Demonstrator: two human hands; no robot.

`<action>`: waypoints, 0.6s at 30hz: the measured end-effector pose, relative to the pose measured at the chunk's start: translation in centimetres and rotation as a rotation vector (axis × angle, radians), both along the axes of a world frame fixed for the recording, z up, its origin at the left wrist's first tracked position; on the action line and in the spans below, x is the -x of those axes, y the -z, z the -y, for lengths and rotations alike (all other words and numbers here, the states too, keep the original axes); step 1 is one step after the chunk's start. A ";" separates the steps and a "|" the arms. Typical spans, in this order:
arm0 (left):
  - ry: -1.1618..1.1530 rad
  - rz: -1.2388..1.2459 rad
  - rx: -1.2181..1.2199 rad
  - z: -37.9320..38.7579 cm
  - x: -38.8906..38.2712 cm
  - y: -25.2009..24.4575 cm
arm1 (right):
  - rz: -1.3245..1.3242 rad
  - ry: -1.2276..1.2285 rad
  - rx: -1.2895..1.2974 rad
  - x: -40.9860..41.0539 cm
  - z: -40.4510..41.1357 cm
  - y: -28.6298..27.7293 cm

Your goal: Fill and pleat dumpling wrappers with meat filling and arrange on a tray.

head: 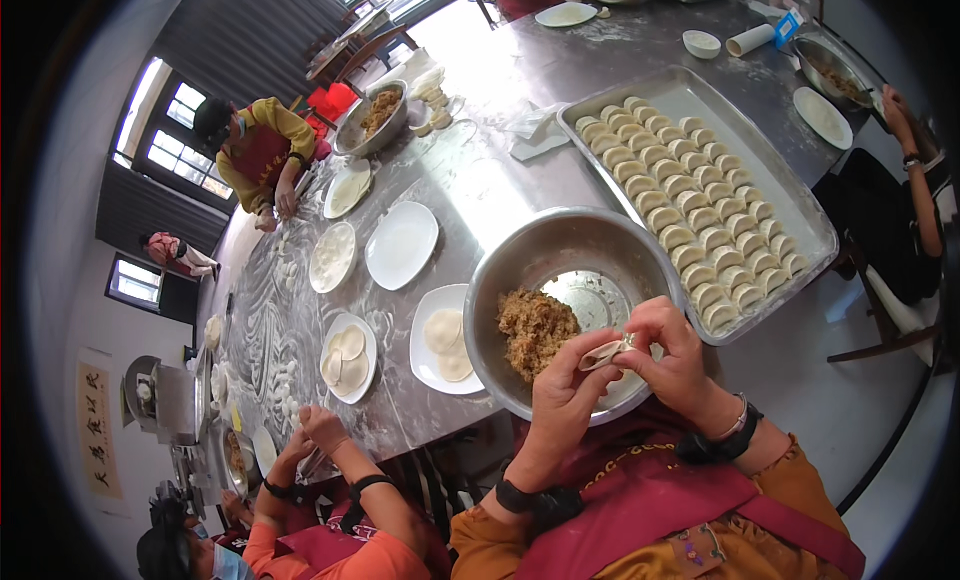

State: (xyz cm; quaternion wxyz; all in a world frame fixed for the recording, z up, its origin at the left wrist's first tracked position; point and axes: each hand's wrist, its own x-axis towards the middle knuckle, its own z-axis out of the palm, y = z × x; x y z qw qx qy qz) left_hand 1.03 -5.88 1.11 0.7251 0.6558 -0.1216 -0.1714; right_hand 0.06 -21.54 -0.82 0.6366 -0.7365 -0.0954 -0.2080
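A partly folded dumpling (598, 355) is pinched between the fingertips of both hands, above the near side of a steel mixing bowl (480, 310). My left hand (564, 388) grips its left end, and my right hand (670, 355) presses its right end. Part of the dough is hidden behind the fingers. Brown minced filling (534, 331) is heaped on the left side of the bowl. To the bowl's left, a square white plate (427, 379) bears overlapping round dough wrappers (444, 331). Rows of shaped dumplings (690, 201) fill much of a metal tray (814, 227) beyond the bowl.
On the floured steel table (405, 422) stand another wrapper plate (370, 381), a bare plate (402, 246) and a second filling bowl (390, 133). One co-worker's hands (321, 430) are close on the left; another person (259, 148) works across the table. A chair (885, 340) stands at right.
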 end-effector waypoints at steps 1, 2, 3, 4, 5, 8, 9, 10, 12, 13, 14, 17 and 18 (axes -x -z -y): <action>-0.003 0.003 0.001 0.1 0.0 0.1 | -0.013 -0.004 0.005 0.0 0.0 -0.2; -0.023 0.016 0.053 0.2 0.0 0.3 | -0.026 -0.009 0.010 -0.1 0.0 -0.4; -0.041 0.026 0.105 0.4 0.1 0.4 | -0.025 -0.011 0.012 -0.2 0.1 -0.3; -0.042 0.027 0.107 0.5 0.1 0.2 | 0.063 -0.018 0.032 -0.4 0.2 0.0; -0.079 0.004 0.144 0.6 0.0 -0.2 | 0.151 -0.025 0.052 -0.6 0.3 0.1; -0.161 -0.080 0.255 1.0 -0.1 0.1 | 0.165 0.030 0.015 -0.5 0.2 -0.4; -0.209 -0.141 0.326 1.1 -0.2 0.3 | 0.170 0.029 0.016 -0.6 0.1 -0.6; -0.168 -0.111 0.273 1.1 -0.1 0.6 | 0.177 0.041 0.044 -0.7 0.0 -0.7; -0.151 -0.122 0.294 1.1 0.1 0.4 | 0.178 0.052 0.073 -0.7 -0.4 -1.0; -0.135 -0.137 0.314 1.2 0.4 0.3 | 0.168 0.033 0.052 -0.8 -0.6 -1.2; -0.139 -0.103 0.265 1.0 0.5 -0.1 | 0.159 0.013 0.031 -0.6 -0.8 -1.3; -0.086 -0.048 0.177 0.6 0.5 0.6 | 0.131 0.020 0.071 -0.6 -0.5 0.0; -0.083 -0.050 0.179 0.4 0.5 0.9 | 0.129 0.023 0.073 -0.5 -0.6 -0.1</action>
